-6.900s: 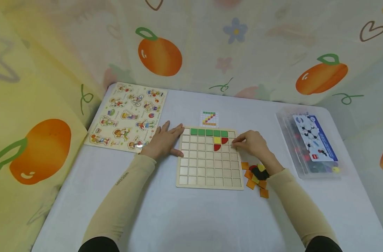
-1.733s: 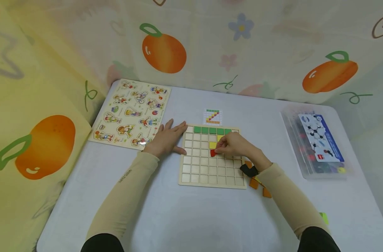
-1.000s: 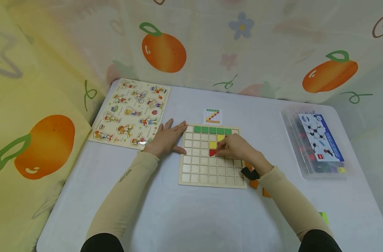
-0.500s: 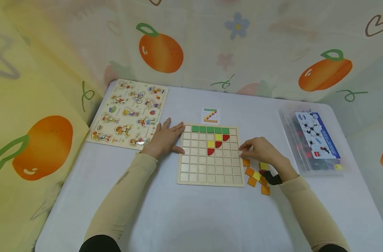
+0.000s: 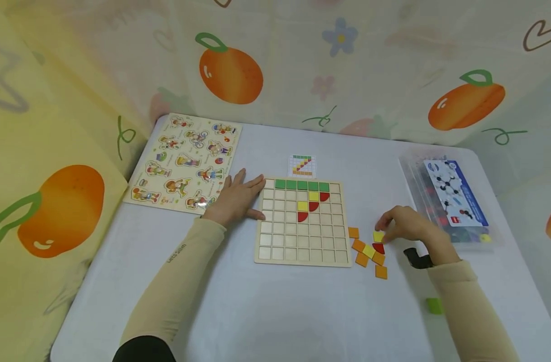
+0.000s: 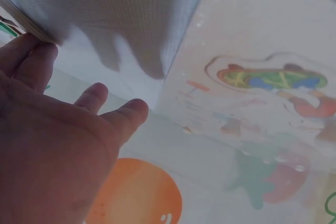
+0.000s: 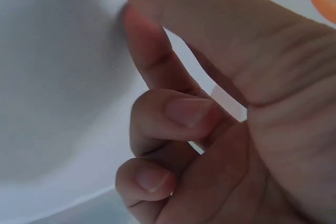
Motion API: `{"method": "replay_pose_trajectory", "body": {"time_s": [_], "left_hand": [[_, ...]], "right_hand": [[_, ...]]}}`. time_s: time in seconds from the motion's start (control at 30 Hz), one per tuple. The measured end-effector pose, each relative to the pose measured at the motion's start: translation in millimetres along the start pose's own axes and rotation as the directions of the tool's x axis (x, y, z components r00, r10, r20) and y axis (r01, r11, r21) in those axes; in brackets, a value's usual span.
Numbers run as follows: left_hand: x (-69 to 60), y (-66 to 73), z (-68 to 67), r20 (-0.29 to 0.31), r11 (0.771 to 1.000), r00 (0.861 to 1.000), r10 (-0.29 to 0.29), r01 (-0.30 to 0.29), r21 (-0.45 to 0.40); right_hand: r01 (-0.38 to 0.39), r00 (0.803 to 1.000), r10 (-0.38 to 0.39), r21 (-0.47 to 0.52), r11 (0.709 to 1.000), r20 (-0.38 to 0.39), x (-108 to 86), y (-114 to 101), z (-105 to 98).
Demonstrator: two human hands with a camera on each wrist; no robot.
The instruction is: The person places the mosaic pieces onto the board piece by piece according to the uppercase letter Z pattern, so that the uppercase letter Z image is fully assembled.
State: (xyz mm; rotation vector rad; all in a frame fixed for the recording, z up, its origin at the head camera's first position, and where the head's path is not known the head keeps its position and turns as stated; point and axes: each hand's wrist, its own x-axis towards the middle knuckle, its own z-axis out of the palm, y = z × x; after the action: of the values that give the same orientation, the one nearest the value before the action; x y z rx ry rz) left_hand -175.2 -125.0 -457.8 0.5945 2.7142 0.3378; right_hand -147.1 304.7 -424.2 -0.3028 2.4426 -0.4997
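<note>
In the head view, my left hand [image 5: 233,201] rests flat with straight fingers at the left edge of a wooden grid board [image 5: 291,241]. The left wrist view shows fingertips at the board's edge. Several green square tiles [image 5: 302,186] fill part of the board's back row; below them sit two yellow squares [image 5: 313,196] and three red quarter-round tiles [image 5: 302,216] in a diagonal. Right of the board, my right hand [image 5: 408,223] has its thumb and index finger at a loose yellow tile [image 5: 378,236]; whether they pinch it cannot be told. Beside it lies a red quarter-round tile [image 5: 378,248].
Several orange square tiles [image 5: 381,272] and another yellow one [image 5: 369,251] lie loose. A small pattern card [image 5: 302,166] is behind the board. A picture puzzle board [image 5: 184,161] lies at left, a clear plastic box [image 5: 456,196] at right, and a green block [image 5: 434,305] near the right sleeve.
A yellow square and a red quarter-round tile have been added to the diagonal. My right hand has let go of that red tile and moved right to the loose tiles. The left hand stays put.
</note>
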Motion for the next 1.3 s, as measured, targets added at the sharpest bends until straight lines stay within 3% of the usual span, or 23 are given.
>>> {"method": "replay_pose_trajectory", "body": {"time_s": [0.4, 0.57, 0.73, 1.07, 1.3], "left_hand": [[-0.1, -1.4, -0.3, -0.005, 1.000, 1.000, -0.001, 0.001, -0.022], [-0.2, -1.6, -0.1, -0.008, 1.000, 1.000, 0.002, -0.002, -0.020], [0.1, -1.9, 0.9, -0.013, 1.000, 1.000, 0.000, 0.000, -0.027], [0.1, -3.3, 1.8, -0.019, 0.999, 1.000, -0.009, 0.008, -0.035], [1.3, -2.8, 2.1, -0.007, 0.999, 1.000, -0.014, 0.014, -0.050]], "right_hand": [[0.043, 0.999, -0.043, 0.031, 0.999, -0.002, 5.7, -2.9, 3.2], [0.135, 0.988, -0.129, 0.064, 0.989, -0.088, 14.4, -13.3, 1.8], [0.186, 0.970, -0.168, 0.092, 0.978, -0.173, 32.1, -47.1, 3.3], [0.333, 0.932, -0.315, 0.080, 0.939, -0.180, 73.5, -134.6, 25.3], [0.289, 0.949, -0.291, -0.034, 0.957, -0.118, 88.6, -158.8, 40.1]]}}
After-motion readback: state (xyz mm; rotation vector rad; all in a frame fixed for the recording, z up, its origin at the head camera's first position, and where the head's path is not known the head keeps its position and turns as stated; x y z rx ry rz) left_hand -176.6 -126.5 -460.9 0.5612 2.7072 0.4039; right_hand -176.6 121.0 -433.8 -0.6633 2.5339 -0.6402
